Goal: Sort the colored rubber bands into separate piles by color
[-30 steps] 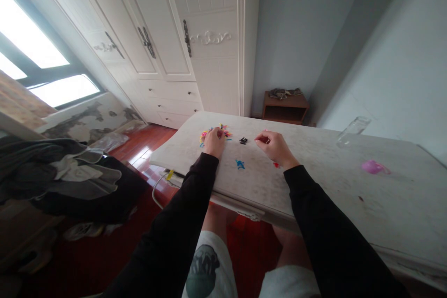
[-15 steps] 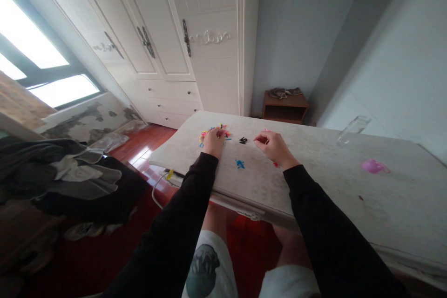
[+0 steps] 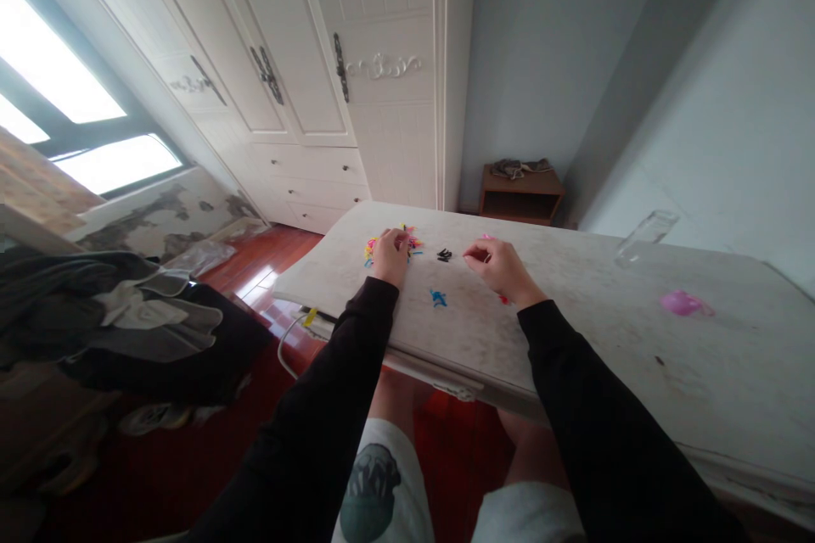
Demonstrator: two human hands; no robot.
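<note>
At the far left, a bright window (image 3: 82, 59) stood above a heap of dark and pale cloth (image 3: 184, 331). A white wardrobe (image 3: 395, 144) rose behind the pale bench (image 3: 331, 276). Towards the bench's left end lay a pile of small mixed-colour pieces (image 3: 369, 251), with yellow, pink, red and blue among them.

The left hand (image 3: 388, 261) rested over that pile, partly covering it, its fingers curled and the thumb close to them; whether it had hold of a piece could not be told. Just right of it, nearer the person, sat a small cluster of blue pieces (image 3: 437, 298), and beyond that a cluster of black pieces (image 3: 444, 255), between the two hands.

A bit of pink (image 3: 487, 237) showed past the right hand (image 3: 500, 263), whose thumb and forefinger were drawn nearly together; anything pinched there was too small to make out. Some red (image 3: 503, 299) peeped out beside its wrist. Behind the bench stood a brown cabinet (image 3: 522, 195) with crumpled fabric (image 3: 519, 169) on top. Further right were a clear glass vessel (image 3: 646, 237) and a rounded pink object (image 3: 684, 303), both well apart from the hands.
</note>
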